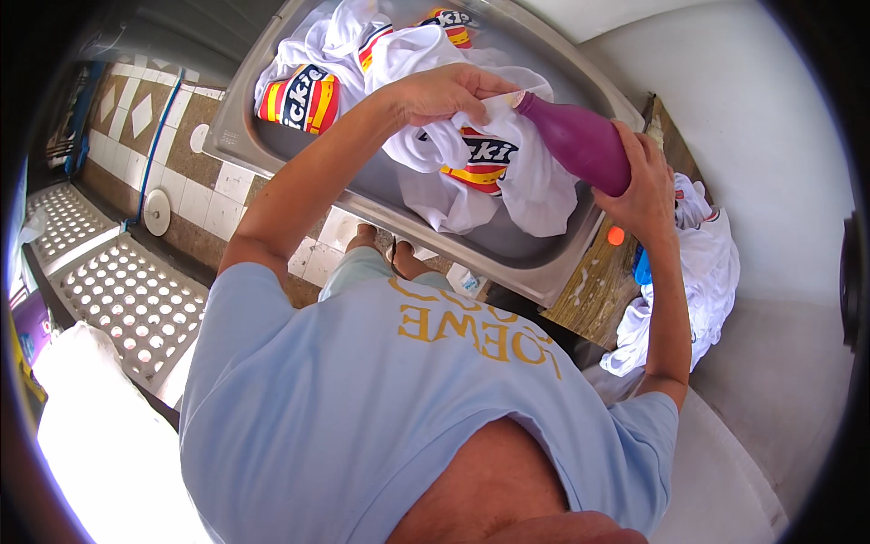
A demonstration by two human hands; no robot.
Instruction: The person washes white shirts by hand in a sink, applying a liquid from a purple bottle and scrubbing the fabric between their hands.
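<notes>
In my right hand is a purple plastic bottle, tilted so that its narrow pale-tipped neck points left. My fingers wrap round its wide base end. Just left of the bottle's tip, my left hand pinches a fold of a white printed garment. That cloth hangs down into a grey basin with cloudy water in it. More wet white clothes with red, yellow and black prints lie bunched at the basin's far left.
Right of the basin, a wooden surface carries foam, an orange cap and a blue object partly behind my forearm. A heap of white clothes lies beyond it. Perforated grey panels and a blue hose are at left.
</notes>
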